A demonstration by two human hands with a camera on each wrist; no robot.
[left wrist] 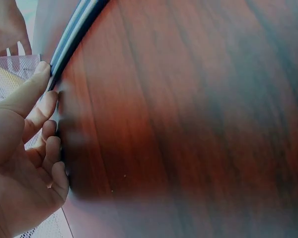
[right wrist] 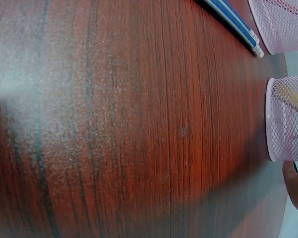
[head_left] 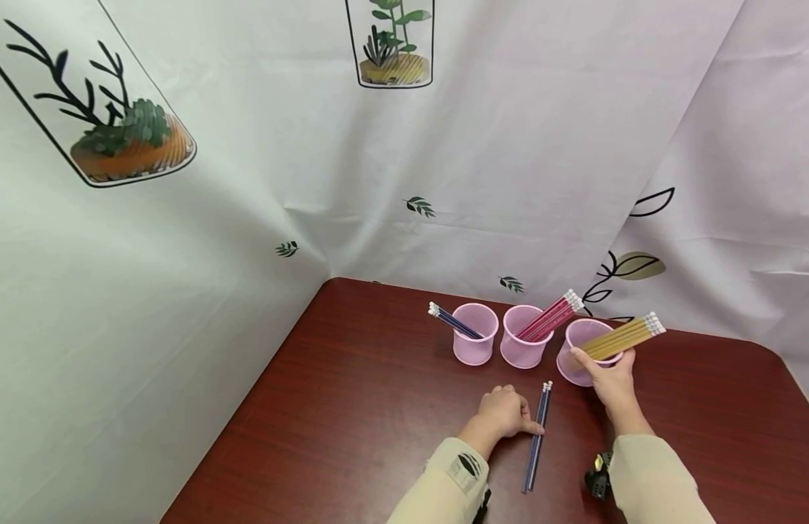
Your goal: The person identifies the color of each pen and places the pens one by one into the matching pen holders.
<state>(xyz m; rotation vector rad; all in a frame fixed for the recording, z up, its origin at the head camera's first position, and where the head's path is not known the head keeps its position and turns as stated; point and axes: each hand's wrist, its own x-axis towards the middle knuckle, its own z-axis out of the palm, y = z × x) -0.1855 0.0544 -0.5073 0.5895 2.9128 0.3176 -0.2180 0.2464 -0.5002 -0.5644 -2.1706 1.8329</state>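
Two or so dark blue pencils (head_left: 532,462) with white erasers lie on the table, and my left hand (head_left: 505,413) pinches them near the middle. In the left wrist view the thumb (left wrist: 38,74) and index finger meet at these pencils (left wrist: 77,37). My right hand (head_left: 614,383) grips the rightmost pink mesh cup (head_left: 570,369), thumb at its near rim and fingers at the right side. Yellow pencils (head_left: 619,339) lean out of that cup to the right. At the right wrist view's edge, only part of the hand (right wrist: 297,191) shows beside the cup (right wrist: 283,124).
Left of the held cup stand two more pink mesh cups: the middle one (head_left: 519,354) with red-pink pencils (head_left: 550,319), the left one (head_left: 472,353) with several blue pencils (head_left: 458,322). A patterned cloth (head_left: 509,160) hangs behind the dark red table (head_left: 352,393).
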